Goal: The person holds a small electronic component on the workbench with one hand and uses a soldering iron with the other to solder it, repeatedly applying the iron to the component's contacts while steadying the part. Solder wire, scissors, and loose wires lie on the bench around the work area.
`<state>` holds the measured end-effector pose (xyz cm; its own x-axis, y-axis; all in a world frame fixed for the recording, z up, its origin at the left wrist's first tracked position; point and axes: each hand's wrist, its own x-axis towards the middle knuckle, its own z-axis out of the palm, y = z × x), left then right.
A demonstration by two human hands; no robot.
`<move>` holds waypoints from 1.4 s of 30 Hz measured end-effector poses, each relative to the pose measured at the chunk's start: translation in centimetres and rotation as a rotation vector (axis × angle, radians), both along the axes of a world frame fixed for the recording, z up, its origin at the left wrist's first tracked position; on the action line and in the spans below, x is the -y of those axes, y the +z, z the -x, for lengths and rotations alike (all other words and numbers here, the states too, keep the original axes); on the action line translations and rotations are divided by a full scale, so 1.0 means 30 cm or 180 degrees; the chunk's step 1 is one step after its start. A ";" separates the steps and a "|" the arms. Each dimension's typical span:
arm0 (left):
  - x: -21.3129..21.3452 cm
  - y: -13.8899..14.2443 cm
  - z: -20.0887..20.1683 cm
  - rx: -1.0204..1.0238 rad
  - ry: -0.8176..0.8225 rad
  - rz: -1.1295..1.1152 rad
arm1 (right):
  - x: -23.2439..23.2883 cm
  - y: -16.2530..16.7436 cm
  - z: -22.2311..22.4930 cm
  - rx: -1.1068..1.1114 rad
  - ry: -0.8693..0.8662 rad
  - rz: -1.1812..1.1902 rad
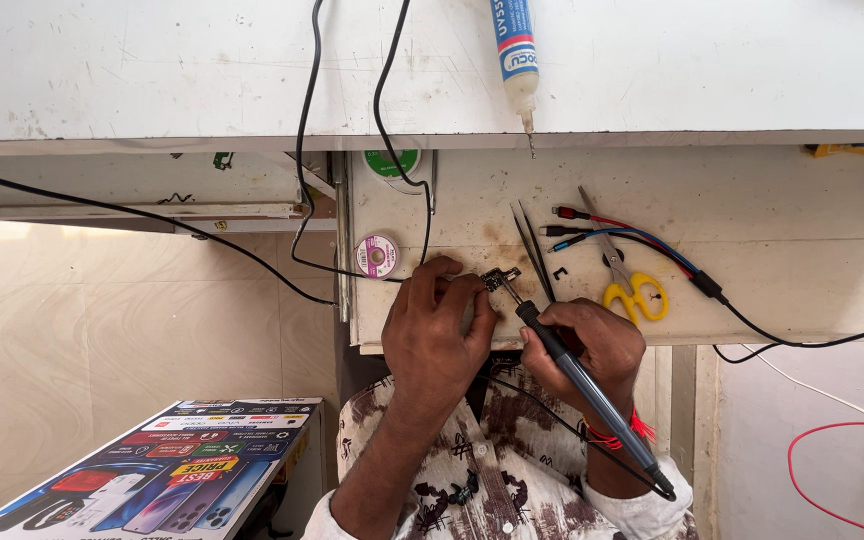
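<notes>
Head view: the left hand [439,330] pinches a small metal part [500,279] at the near edge of the work board [772,270]; the right hand [592,350] is closed round a soldering iron [577,375], its long axis slanting up-left, tip touching the part just beside the left fingertips [472,290].

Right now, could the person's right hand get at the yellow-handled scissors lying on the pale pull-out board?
Probably yes. The yellow-handled scissors lie just beyond the right hand with nothing between them, but that hand holds a dark soldering iron, so it would need putting down first.
</notes>
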<state>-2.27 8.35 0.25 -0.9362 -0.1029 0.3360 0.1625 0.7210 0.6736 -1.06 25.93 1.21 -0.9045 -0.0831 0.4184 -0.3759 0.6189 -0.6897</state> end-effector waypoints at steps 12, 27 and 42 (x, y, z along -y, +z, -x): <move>-0.001 -0.007 0.001 -0.0003 -0.0001 0.0046 | -0.006 0.000 -0.003 0.0041 0.0005 -0.0031; -0.001 0.001 0.003 -0.0007 0.0010 -0.0005 | -0.003 0.001 -0.001 0.0044 0.0017 -0.0077; 0.000 0.006 0.003 -0.0020 0.0011 -0.0046 | -0.007 0.000 0.002 -0.0021 0.0124 -0.0082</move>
<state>-2.35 8.34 0.41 -0.9337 -0.1111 0.3404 0.1643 0.7117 0.6830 -1.12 26.13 1.22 -0.8976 -0.1291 0.4216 -0.4046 0.6213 -0.6711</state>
